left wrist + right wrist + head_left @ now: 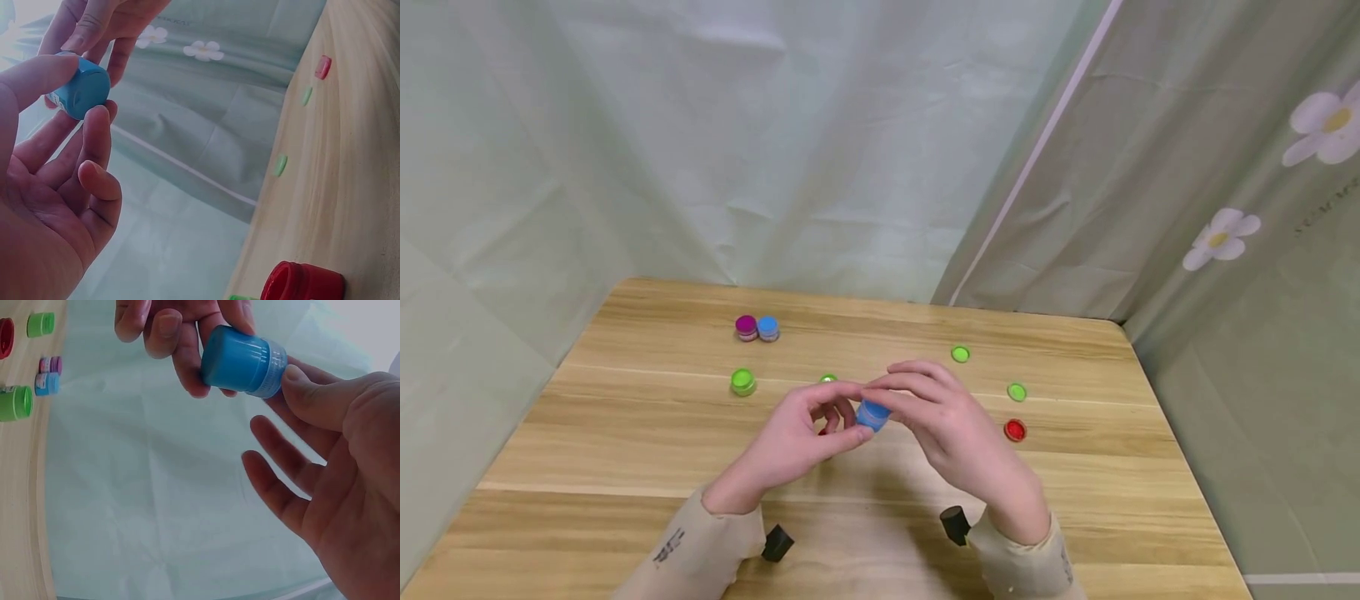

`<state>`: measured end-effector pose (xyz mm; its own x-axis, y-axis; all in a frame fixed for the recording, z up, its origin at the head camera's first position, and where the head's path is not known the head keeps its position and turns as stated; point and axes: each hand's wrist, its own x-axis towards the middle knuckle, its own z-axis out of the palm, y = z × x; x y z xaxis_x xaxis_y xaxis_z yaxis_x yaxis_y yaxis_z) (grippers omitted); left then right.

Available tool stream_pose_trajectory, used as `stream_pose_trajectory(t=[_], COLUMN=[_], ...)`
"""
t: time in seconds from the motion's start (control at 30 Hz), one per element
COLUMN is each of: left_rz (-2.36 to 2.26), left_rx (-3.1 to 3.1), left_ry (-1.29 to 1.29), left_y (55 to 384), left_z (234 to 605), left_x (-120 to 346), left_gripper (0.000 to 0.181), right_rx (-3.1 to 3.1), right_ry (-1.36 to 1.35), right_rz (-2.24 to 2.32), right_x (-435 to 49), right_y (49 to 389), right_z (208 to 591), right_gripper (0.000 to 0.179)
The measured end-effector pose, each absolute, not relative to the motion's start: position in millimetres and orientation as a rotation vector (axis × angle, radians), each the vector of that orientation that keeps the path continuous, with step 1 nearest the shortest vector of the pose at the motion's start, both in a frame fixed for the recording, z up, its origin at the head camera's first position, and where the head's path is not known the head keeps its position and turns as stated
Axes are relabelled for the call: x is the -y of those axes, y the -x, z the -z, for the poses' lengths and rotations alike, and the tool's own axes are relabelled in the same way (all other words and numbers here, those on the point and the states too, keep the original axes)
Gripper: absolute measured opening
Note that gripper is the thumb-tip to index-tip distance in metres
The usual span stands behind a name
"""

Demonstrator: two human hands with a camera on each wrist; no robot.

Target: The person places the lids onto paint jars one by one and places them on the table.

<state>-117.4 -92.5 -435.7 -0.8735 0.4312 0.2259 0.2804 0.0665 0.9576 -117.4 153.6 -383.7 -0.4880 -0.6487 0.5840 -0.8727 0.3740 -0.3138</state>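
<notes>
My left hand grips a small blue jar above the middle of the table, thumb on one side and fingers on the other. In the right wrist view the jar lies tilted nearly sideways, its smooth base toward the left hand. At its ribbed lid end, my right hand pinches with thumb and forefinger; its other fingers stay spread off the jar. A red jar with its mouth uncovered stands below the left hand, mostly hidden in the head view.
A purple jar and another blue jar stand together at the back left. In front of them is a green jar. Two green lids and a red lid lie to the right. Curtains hang behind the wooden table.
</notes>
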Motion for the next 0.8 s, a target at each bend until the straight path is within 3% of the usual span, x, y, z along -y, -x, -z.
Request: stream_pose_trajectory(t=[0.53, 0.8], left_rz=[-1.939, -1.939], left_rx=[-2.2, -2.196], left_ry=[-0.748, -0.726], left_y=[116.7, 116.5], left_z=[435.6, 434.8], left_x=[92.6, 90.7], left_gripper=[0.037, 0.035], right_rx=[2.394, 2.499], right_ry=[-1.132, -0.963], right_rz=[-0.882, -0.869], right_x=[-148.3, -143.2], right_y=[112.3, 109.1], right_z=[384.7, 387.9], right_gripper=[0.032, 0.046])
